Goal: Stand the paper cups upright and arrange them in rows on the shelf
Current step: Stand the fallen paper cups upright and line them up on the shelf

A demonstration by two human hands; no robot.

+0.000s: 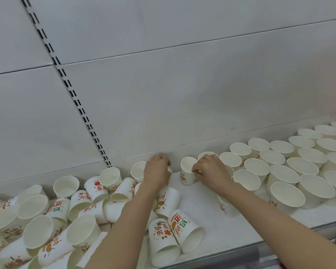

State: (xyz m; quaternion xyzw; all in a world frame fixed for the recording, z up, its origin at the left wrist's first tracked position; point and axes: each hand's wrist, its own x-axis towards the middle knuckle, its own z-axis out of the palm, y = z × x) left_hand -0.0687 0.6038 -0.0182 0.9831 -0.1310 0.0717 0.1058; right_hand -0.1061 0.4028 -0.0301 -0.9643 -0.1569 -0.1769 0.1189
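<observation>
The right hand (209, 171) pinches the rim of an upright cup (187, 170), just left of the standing rows (291, 167) on the shelf (202, 220). The left hand (156, 169) closes on another cup (168, 176), mostly hidden beneath it, with the toppled pile (66, 220) lying leftward and nearer.

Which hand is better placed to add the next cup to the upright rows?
Right. The right hand has its fingers on the rim of an upright cup beside the standing rows. The left hand is over the tumbled pile, farther away.
</observation>
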